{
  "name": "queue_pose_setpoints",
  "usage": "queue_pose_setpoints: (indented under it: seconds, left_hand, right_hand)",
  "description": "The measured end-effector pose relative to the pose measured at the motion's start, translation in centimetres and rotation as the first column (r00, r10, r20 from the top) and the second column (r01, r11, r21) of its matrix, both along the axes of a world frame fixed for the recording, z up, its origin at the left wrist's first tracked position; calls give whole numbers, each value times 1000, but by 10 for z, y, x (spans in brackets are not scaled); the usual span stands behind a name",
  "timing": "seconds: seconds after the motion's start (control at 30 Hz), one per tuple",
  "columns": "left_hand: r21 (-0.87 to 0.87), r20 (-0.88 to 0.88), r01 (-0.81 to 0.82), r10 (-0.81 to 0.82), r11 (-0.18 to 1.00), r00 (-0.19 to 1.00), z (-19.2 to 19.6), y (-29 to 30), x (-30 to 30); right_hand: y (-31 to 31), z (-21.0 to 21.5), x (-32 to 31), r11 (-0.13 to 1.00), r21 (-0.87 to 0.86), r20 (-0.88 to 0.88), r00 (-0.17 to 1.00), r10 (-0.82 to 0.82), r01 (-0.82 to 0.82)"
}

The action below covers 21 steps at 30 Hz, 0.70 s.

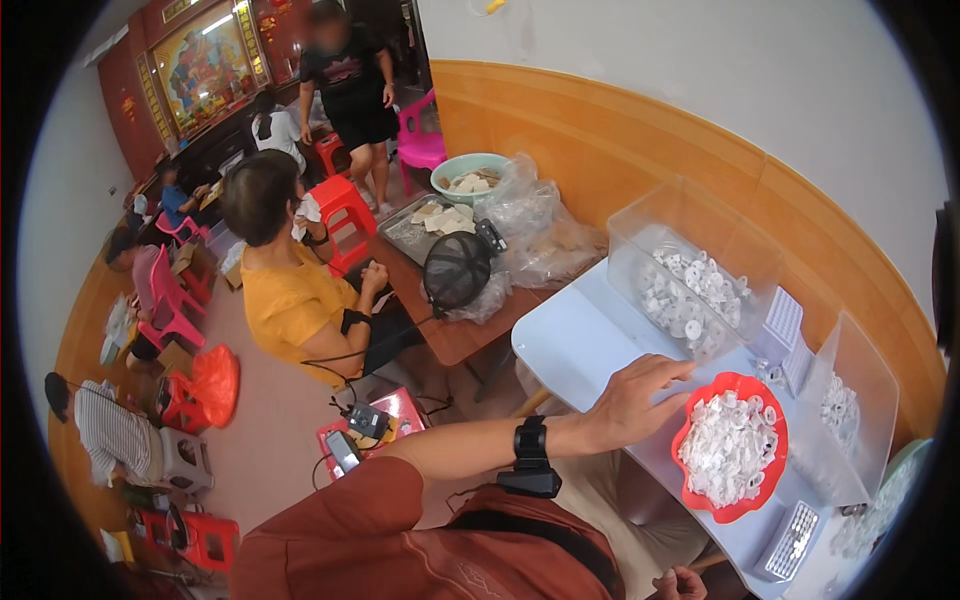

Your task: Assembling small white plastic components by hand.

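My left hand (637, 402) reaches in over the pale blue table (565, 335), a black strap with a small device around its wrist. Its fingers are stretched out and look empty. The fingertips are beside the rim of a red scalloped bowl (683, 470); whether they touch it I cannot tell. Small white plastic parts (728, 448) are heaped in that bowl. Low in the view, my right hand (680, 583) is only partly seen near the table's front edge. Its fingers are curled, and whatever they hold, if anything, is hidden.
A clear bin (625, 245) of white parts stands at the back, another clear bin (878, 420) to the right. A white tray (788, 542) with small round pieces lies near the front. On the left, a person in yellow (285, 300) sits by a brown table (450, 345).
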State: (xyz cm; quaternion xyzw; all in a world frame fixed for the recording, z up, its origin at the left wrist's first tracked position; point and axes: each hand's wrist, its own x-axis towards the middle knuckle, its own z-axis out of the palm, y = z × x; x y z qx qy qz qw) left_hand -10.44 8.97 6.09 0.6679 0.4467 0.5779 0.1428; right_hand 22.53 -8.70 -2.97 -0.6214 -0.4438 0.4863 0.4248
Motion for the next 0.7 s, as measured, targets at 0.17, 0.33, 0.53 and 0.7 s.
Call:
queue_pose_setpoints:
  seconds: [0.17, 0.33, 0.53, 0.7]
  left_hand:
    - [-22, 217, 45, -39, 999, 975, 23, -19, -26]
    - [52, 348, -39, 18, 998, 937, 41, -31, -47]
    - [-70, 222, -117, 130, 991, 966, 10, -30, -55]
    - [-55, 225, -133, 143, 990, 964, -1, -38, -52]
  right_hand:
    - [7, 3, -16, 998, -35, -64, 996, -63, 61]
    - [16, -29, 2, 1000, -23, -22, 1000, 5, -6]
    - [16, -58, 12, 997, -40, 80, 994, 74, -71]
    - [12, -88, 28, 994, -105, -25, 1000, 3, -6]
